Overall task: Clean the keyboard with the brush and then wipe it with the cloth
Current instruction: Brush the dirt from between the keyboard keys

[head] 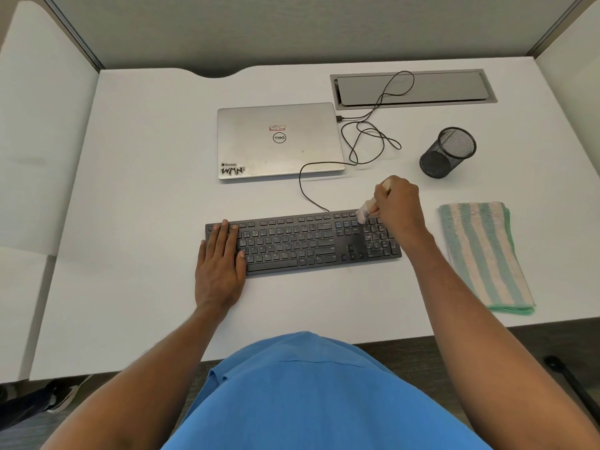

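A black keyboard (302, 243) lies across the middle of the white desk. My left hand (220, 264) lies flat with straight fingers on its left end. My right hand (397, 204) grips a small pale brush (365, 213) by its wooden handle. The bristles touch the keys at the top right of the keyboard, just left of the number pad. A folded cloth (483, 254) with green and cream stripes lies on the desk to the right of the keyboard, apart from my right arm.
A closed silver laptop (279, 141) sits behind the keyboard, with black cables (367, 138) looping to its right. A black mesh pen cup (448, 152) stands at the back right. A grey cable hatch (414, 89) is set into the desk (146, 190). Partition walls enclose the desk.
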